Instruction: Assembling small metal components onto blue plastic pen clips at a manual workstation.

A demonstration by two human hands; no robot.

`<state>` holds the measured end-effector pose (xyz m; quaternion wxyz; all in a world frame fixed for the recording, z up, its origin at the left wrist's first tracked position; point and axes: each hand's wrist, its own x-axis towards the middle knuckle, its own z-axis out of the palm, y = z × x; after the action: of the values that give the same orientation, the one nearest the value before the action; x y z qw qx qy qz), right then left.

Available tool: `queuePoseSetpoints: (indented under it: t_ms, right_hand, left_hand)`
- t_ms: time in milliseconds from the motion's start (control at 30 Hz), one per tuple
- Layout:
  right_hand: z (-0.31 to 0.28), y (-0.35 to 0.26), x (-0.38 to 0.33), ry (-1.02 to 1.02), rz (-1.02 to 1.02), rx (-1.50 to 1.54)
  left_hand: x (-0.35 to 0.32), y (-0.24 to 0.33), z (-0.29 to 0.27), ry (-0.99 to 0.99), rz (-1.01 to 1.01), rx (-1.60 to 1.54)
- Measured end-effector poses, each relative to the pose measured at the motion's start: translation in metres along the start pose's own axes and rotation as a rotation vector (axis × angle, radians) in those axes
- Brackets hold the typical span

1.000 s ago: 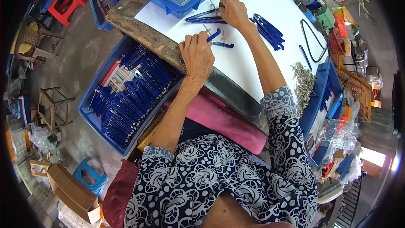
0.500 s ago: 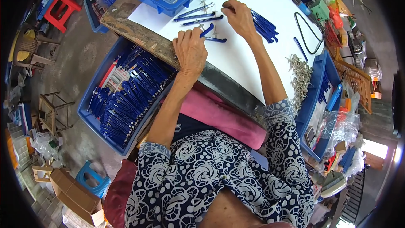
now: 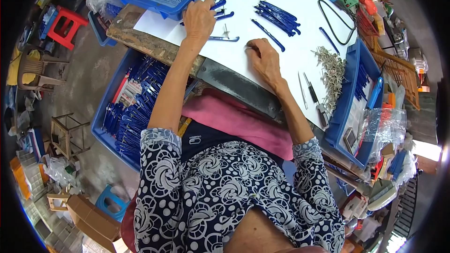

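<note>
My left hand (image 3: 199, 18) is closed at the far left of the white tabletop, beside a blue tray. A slim blue stick (image 3: 218, 4) sticks out from its fingers, and more blue sticks with thin metal pieces lie around it. One blue stick with an upright metal piece (image 3: 224, 38) lies just nearer to me. Resting near the table's front edge, my right hand (image 3: 265, 61) has curled fingers; whatever they may hold is hidden. Beyond it lie a single blue stick (image 3: 268, 35) and a bundle of blue sticks (image 3: 276, 18).
Small metal pieces (image 3: 330, 77) are heaped at the right, near tweezers (image 3: 302, 89) and a black-handled tool (image 3: 310, 89). Blue trays stand at the far left (image 3: 173, 10) and right (image 3: 335, 133). A blue crate (image 3: 101, 124) of blue sticks sits below the table's left edge.
My left hand has moved away toward the far tray. My right hand has come nearer to me, uncovering a single blue stick. The view has shifted slightly.
</note>
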<state>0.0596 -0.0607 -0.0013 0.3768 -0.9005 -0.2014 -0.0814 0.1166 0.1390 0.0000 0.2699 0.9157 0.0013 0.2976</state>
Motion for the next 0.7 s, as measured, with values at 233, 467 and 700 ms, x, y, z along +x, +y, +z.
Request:
queuePoseSetpoints:
  t_ms: [233,467,700]
  right_hand:
    - [0.019,-0.01,0.021,0.021,-0.015,-0.001]
    - [0.041,-0.01,0.033,0.076,-0.109,-0.092]
    - [0.032,-0.014,0.04,0.073,-0.166,-0.101]
  left_hand:
    - [0.005,-0.008,0.012,-0.01,0.037,0.02]
    - [-0.003,-0.019,0.026,0.057,0.084,0.145]
    - [-0.007,-0.002,0.012,-0.003,0.032,0.097]
